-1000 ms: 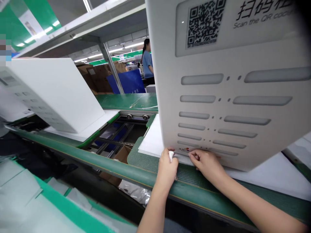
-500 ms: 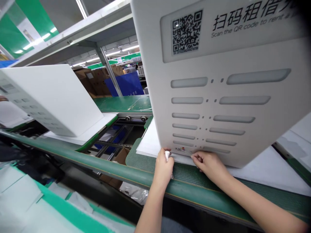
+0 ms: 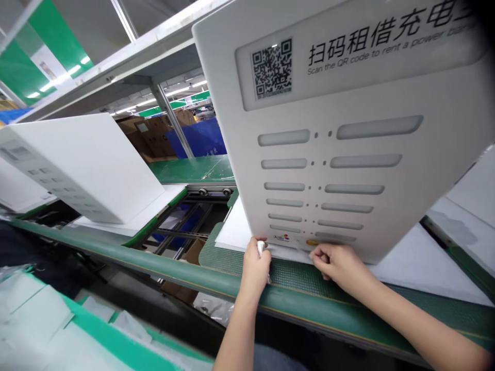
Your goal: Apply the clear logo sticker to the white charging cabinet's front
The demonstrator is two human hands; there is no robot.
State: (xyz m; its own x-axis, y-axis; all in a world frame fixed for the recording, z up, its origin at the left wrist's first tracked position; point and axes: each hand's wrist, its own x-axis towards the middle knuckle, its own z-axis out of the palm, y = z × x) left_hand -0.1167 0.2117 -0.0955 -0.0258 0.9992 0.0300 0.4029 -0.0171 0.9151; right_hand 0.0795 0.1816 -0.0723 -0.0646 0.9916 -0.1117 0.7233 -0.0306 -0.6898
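Observation:
A tall white power-bank cabinet stands in front of me on a white foam sheet, with a QR code, printed text and rows of slots on its face. My left hand is closed round a small white object at the cabinet's lower left corner. My right hand pinches its fingers against the bottom edge, beside a small logo sticker and an orange mark.
A green conveyor rail runs across in front of me, with a green dotted mat under the foam. A second white cabinet stands at the left. Cardboard boxes and a blue bin stand behind.
My right hand has slid right along the bottom edge, uncovering the orange mark. My view has tipped up, showing more of the cabinet's top text. The left hand keeps its place.

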